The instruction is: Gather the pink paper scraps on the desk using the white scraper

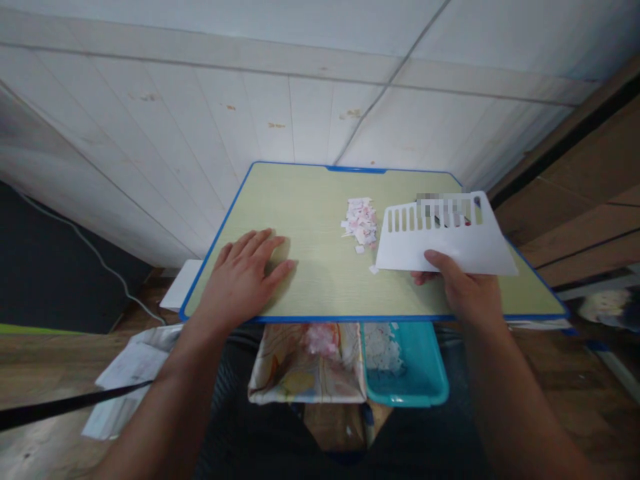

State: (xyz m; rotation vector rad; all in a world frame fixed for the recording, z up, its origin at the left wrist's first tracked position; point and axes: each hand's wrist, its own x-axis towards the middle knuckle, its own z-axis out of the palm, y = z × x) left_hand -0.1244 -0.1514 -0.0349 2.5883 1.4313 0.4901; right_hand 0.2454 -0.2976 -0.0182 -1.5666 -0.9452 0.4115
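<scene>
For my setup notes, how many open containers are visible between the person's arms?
2: the patterned container at left, the turquoise tub at right. The table may hide others.

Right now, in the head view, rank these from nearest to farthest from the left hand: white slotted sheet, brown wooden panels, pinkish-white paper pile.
1. Pinkish-white paper pile: right of the left hand.
2. White slotted sheet: farther right, in the right hand.
3. Brown wooden panels: far right, beyond the table.

Room between left hand [243, 275] and paper scraps [361, 223], slotted sheet [407, 251] blocking right, seemingly cluttered behind
</scene>
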